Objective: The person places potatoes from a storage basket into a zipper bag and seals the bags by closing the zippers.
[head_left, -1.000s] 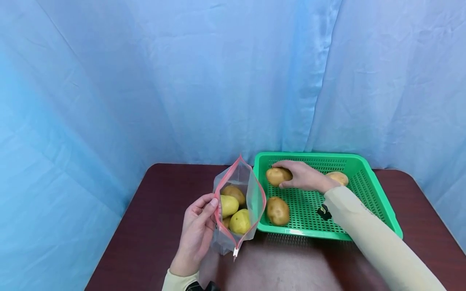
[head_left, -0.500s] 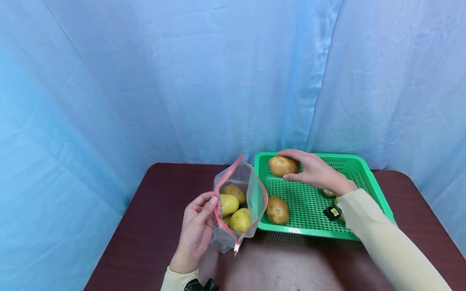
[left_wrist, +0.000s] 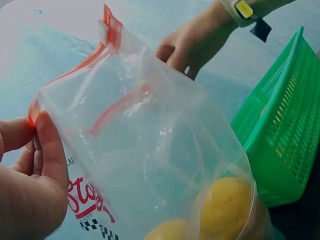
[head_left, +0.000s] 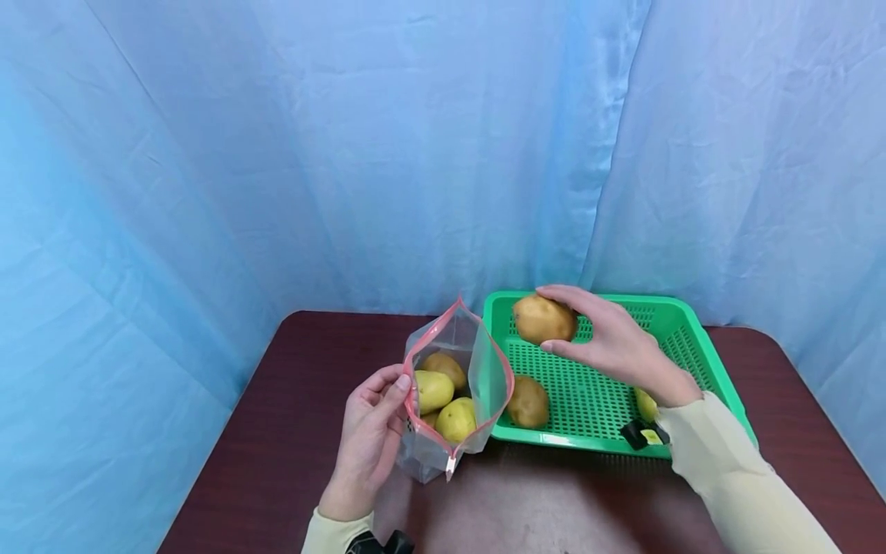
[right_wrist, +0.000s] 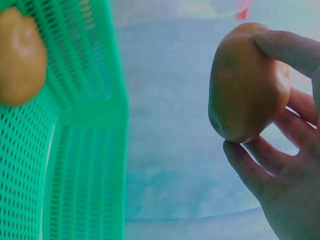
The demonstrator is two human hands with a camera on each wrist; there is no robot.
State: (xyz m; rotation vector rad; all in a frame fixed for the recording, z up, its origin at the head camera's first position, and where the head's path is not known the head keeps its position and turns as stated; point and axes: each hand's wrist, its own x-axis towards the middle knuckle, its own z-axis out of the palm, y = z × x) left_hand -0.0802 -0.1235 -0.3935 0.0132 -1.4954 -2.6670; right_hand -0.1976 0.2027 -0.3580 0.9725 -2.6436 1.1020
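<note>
My left hand (head_left: 370, 438) pinches the red-edged rim of a clear zip bag (head_left: 490, 377) between thumb and fingers. The bag's mouth gapes wide, and several potatoes (head_left: 457, 420) lie inside, some yellowish and some browner. Red lettering on the bag shows in the left wrist view. Above the left part of a green basket (head_left: 574, 440), my right hand (head_left: 616, 338) holds a brown potato (head_left: 544, 319) between thumb and fingertips. In the right wrist view this potato (right_wrist: 247, 85) is raised apart from the basket wall.
Another brown potato (head_left: 529, 402) lies in the basket's near left corner, close to the bag. A yellow potato (head_left: 647, 404) shows partly behind my right wrist. A dark table (head_left: 277, 431) carries everything, and a blue curtain (head_left: 388, 154) hangs behind.
My right hand has lifted the potato from the basket's back left and drawn it up and slightly right. The left hand keeps its hold on the bag, nearly still.
</note>
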